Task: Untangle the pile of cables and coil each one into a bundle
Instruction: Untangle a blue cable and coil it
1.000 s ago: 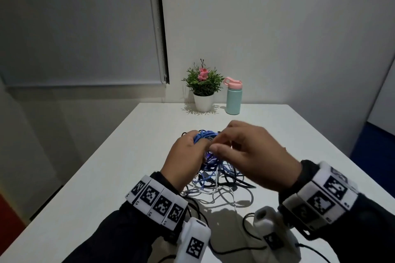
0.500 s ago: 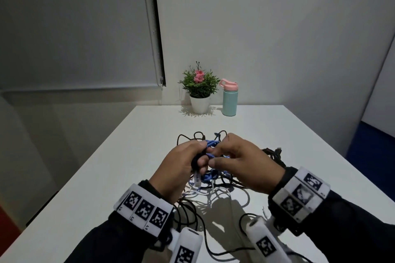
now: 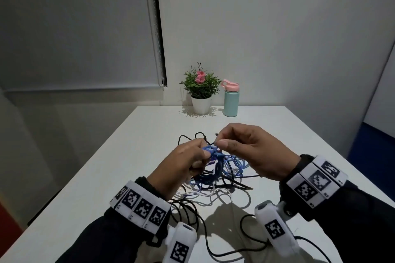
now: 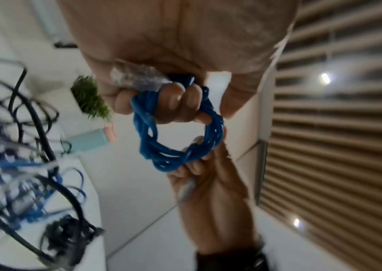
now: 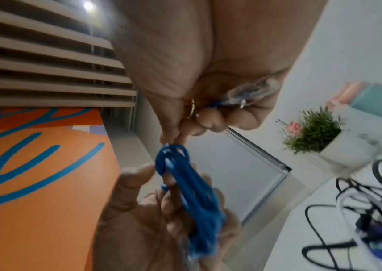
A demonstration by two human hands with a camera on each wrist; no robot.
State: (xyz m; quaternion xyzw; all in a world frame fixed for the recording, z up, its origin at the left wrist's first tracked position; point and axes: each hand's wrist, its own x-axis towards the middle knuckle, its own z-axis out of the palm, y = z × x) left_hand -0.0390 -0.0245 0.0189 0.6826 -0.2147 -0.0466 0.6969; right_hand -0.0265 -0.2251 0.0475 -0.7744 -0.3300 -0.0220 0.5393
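Holding the blue cable coil (image 4: 180, 139) above the table (image 3: 132, 156) keeps its loops apart from the loose cable pile (image 3: 215, 186) that lies below and between the wrists. The left hand (image 3: 183, 168) is closed around one side of the coil, with its fingers (image 4: 174, 102) curled through the loops; this grip fixes the bundle's diameter and stops the turns from springing open. A clear connector (image 4: 139, 78) sits pressed against the left palm, probably trapped there as the fixed starting end. The right hand (image 3: 254, 151) is also closed: thumb and fingertips pinch the opposite edge of the coil, and a second clear connector (image 5: 250, 93) is tucked in its palm, likely the free end being prepared for a final securing wrap. The coil is therefore suspended between both hands, just above the near part of the pile. The black, white and light-blue cables on the table remain tangled, so the task appears to be at an early stage. A potted plant (image 3: 201, 89) and a teal bottle (image 3: 230, 98) stand at the far edge, well apart from the work.

Compared with half a second ago, both hands are higher, the right hand more so. The right-hand grip has changed from a low hold against the left fingers to a raised fingertip pinch. The coil shows more clearly between the hands.
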